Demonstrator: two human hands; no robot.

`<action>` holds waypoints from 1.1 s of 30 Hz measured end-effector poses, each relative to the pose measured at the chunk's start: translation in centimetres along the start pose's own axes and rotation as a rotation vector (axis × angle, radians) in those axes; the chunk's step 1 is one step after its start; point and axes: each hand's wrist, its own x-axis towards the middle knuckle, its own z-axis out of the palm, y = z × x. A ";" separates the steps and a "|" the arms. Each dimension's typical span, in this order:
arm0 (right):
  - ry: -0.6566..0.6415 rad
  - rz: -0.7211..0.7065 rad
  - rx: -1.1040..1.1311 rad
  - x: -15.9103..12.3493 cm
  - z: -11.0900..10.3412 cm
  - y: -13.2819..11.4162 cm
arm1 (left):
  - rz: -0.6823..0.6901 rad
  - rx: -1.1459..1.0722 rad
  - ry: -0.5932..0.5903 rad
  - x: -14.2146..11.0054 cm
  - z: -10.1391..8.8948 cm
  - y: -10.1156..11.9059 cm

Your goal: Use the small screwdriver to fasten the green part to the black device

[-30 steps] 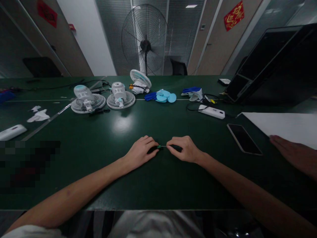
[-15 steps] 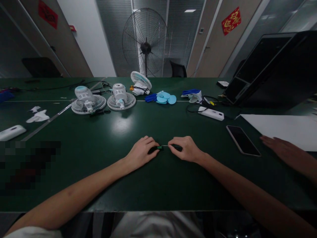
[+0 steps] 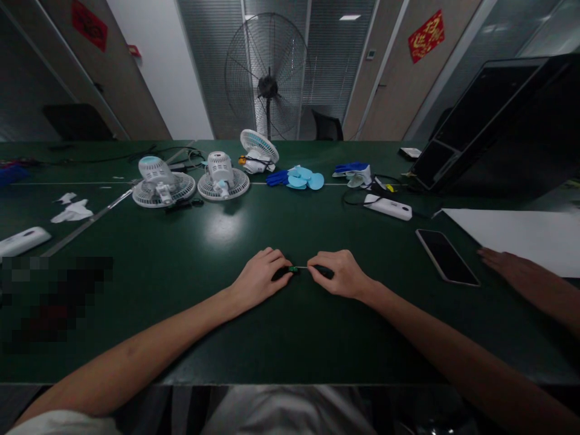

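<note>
Clamping a small dark piece with a green end [image 3: 294,269] between thumb and fingers of the left hand [image 3: 261,277], on the worktop [image 3: 290,338], well left of the phone [image 3: 447,258]. Pinching a thin-shafted tool [image 3: 325,272] in the right hand [image 3: 341,273], thumb and fingertips together, also left of the phone but nearer to it. Pointing the shaft across the narrow gap towards the green end; too small to tell whether touching. Beyond the phone and to its left, lying near a white device [image 3: 388,207]. Right of the phone, reaching to a white sheet [image 3: 525,235] with another person's hand [image 3: 514,270].
</note>
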 end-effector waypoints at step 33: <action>0.005 -0.016 -0.033 0.4 0.4 -0.7 | 0.012 0.032 -0.014 0.1 -0.4 0.1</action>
